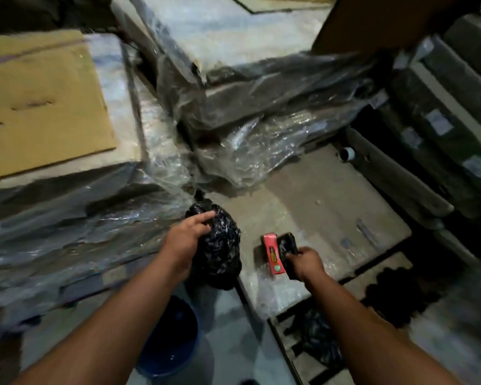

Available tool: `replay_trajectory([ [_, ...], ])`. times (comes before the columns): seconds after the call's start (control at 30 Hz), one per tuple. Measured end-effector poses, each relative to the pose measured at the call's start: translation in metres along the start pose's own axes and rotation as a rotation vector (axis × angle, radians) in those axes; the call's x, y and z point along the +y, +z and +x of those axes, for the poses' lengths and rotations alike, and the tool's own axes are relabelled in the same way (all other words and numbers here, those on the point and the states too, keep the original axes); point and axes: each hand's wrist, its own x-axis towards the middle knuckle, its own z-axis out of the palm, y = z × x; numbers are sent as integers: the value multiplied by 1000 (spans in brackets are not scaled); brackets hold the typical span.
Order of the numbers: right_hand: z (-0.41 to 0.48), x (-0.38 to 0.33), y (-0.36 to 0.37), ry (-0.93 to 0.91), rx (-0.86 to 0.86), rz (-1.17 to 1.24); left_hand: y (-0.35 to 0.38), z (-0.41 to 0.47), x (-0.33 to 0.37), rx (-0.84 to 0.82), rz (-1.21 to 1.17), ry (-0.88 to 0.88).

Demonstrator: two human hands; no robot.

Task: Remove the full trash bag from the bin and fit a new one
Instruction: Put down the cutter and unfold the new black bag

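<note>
A full black trash bag (220, 251), knotted at the top, rests at the edge of a plastic-wrapped slab. My left hand (188, 236) lies on its left side with the forefinger stretched over the top. My right hand (306, 263) grips a folded black plastic bag (288, 244) next to a red packet (274, 252) lying on the slab. Below my left arm, a dark blue bin (175, 337) stands on the floor, partly hidden by the arm.
Slabs wrapped in clear plastic (247, 112) are stacked ahead and to the left, with a cardboard sheet (39, 101) on one. Dark wrapped packs (442, 115) line the right. More black plastic (320, 337) sits on a pallet below my right arm.
</note>
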Motion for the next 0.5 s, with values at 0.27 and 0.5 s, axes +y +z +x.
replay_trajectory([
  [0.27,80,60,6,89,107,-90,32,50,-66,-42,-8,-56],
  [0.5,30,-6,4,-216,54,-8,40,43,-51,-23,-27,28],
])
